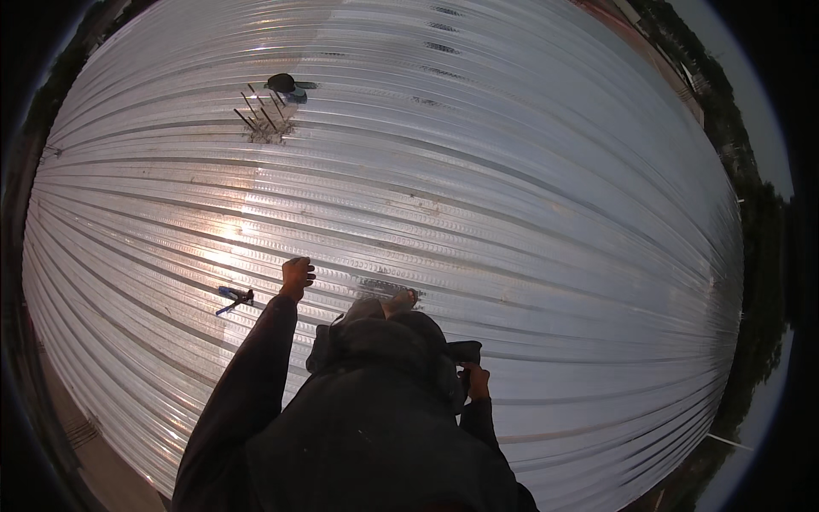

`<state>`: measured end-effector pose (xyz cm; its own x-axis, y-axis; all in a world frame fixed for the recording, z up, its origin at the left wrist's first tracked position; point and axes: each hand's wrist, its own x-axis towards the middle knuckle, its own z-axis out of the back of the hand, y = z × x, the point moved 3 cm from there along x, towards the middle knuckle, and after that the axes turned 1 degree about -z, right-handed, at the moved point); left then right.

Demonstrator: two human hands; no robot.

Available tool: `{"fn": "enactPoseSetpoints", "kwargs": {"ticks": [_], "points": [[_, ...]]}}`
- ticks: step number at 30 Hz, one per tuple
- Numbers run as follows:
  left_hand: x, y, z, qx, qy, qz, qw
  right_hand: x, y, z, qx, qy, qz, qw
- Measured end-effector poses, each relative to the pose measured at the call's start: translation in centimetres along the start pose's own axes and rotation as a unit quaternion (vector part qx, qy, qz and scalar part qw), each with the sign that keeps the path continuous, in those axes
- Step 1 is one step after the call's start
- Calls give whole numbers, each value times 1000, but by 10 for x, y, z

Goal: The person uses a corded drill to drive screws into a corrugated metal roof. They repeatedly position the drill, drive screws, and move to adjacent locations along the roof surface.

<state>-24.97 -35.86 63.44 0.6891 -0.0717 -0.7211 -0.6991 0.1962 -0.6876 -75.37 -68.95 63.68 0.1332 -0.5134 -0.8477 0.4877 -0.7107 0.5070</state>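
Observation:
My left hand (pixel 298 275) is held out over the ribbed metal decking (pixel 546 256), its fingers curled in; whatever lies in them, if anything, is hidden. To its left, a plier-like tool with blue handles (pixel 235 298) lies across the ribs, apart from the hand. My right hand (pixel 475 381) is close to my right side, fingers bent around the lower part of a dark flap or pouch (pixel 465 351) at my waist. My dark clothing hides part of that grip. A bare foot (pixel 400 301) shows in front of my body.
Several upright rods (pixel 263 111) stick out of a rough patch in the decking at the far left. Beside them lies a dark cap-like thing (pixel 281 83). Raised ribs cross the whole surface. Trees (pixel 751 247) stand beyond its right edge.

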Motion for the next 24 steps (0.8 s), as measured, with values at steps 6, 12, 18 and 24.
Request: {"fn": "enactPoseSetpoints", "kwargs": {"ticks": [6, 12, 18, 24], "points": [[-4, -7, -149, 181, 75, -84, 977, 47, 70, -24, -90, -26, 34, 995], [8, -72, -223, 342, 185, -332, 860, 48, 134, -14, -124, -55, -47, 990], [70, -77, -338, 291, 357, 32, 887, -10, 225, -51, -234, -123, 77, 961], [34, -65, -456, 182, 383, 363, 830, -59, 322, -128, -157, -158, 127, 967]]}}
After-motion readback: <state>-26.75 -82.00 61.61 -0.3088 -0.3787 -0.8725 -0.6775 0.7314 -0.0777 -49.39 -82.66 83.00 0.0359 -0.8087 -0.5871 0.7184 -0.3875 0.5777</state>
